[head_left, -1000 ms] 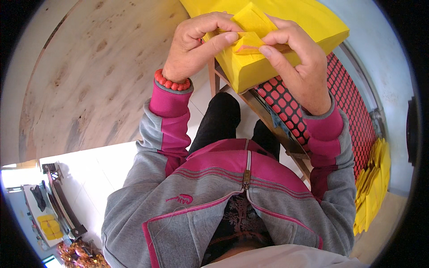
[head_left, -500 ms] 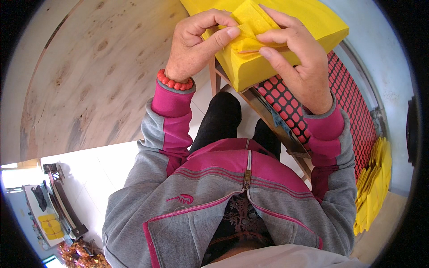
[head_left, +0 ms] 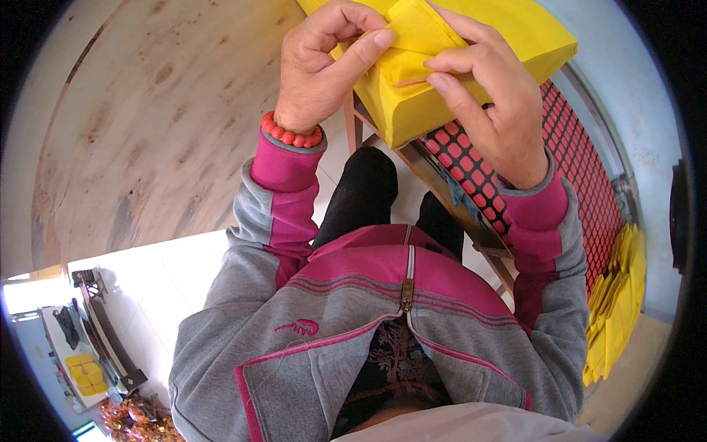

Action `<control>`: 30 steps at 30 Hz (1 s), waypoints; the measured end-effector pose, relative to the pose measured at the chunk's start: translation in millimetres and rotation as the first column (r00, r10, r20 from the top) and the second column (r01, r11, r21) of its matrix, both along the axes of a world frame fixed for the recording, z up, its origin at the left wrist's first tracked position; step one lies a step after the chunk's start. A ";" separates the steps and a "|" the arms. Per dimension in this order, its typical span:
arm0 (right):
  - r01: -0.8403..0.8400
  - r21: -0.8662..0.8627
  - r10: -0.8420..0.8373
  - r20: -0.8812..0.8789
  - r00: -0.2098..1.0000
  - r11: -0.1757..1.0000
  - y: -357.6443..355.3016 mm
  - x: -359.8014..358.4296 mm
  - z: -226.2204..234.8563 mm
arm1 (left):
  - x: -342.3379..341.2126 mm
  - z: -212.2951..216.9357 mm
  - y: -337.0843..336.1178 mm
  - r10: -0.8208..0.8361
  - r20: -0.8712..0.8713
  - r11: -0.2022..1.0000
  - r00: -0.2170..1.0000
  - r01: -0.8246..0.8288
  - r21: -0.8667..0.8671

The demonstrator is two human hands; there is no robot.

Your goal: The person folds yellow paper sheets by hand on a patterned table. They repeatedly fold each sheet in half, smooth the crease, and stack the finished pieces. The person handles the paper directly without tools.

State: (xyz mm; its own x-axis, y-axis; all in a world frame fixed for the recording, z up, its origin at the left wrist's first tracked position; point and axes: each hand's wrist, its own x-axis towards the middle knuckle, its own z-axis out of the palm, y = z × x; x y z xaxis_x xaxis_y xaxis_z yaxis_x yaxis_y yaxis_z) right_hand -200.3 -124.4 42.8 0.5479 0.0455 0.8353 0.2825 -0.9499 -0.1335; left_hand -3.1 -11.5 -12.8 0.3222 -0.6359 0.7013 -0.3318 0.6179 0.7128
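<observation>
A folded piece of yellow fabric (head_left: 421,35) is pinched between my two hands at the top of the view. My left hand (head_left: 313,70) has thumb and forefinger closed on its left side. My right hand (head_left: 501,92) grips the right side, with the thumb at a lower folded edge. Behind and below it lies a boxy yellow fabric item (head_left: 423,110), like a bag with crisp corners; whether the folded piece is part of it I cannot tell.
A red-and-black patterned surface (head_left: 582,177) on a wooden frame lies at right, under the yellow item. A stack of yellow fabric pieces (head_left: 615,306) stands at lower right. A large wooden board (head_left: 147,132) fills the upper left. More yellow fabric (head_left: 86,374) rests on a far table.
My left hand has shifted up slightly. The folded fabric now looks flatter and more opened out between my fingers. My right hand has hardly moved.
</observation>
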 end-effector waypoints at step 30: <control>-0.072 0.132 0.067 0.041 0.997 0.989 -6.1 1.7 -4.5 | 3.5 -4.8 2.1 -0.051 -0.001 0.999 0.999 0.051 0.001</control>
State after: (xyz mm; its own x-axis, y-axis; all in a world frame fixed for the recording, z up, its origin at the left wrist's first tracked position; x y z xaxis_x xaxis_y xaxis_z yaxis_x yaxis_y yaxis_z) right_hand -198.6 -130.5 38.3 0.5166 -0.0300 0.8557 0.3545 -0.9022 -0.2457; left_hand 0.3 -9.4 -17.6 0.2903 -0.6522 0.7003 -0.2993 0.6332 0.7138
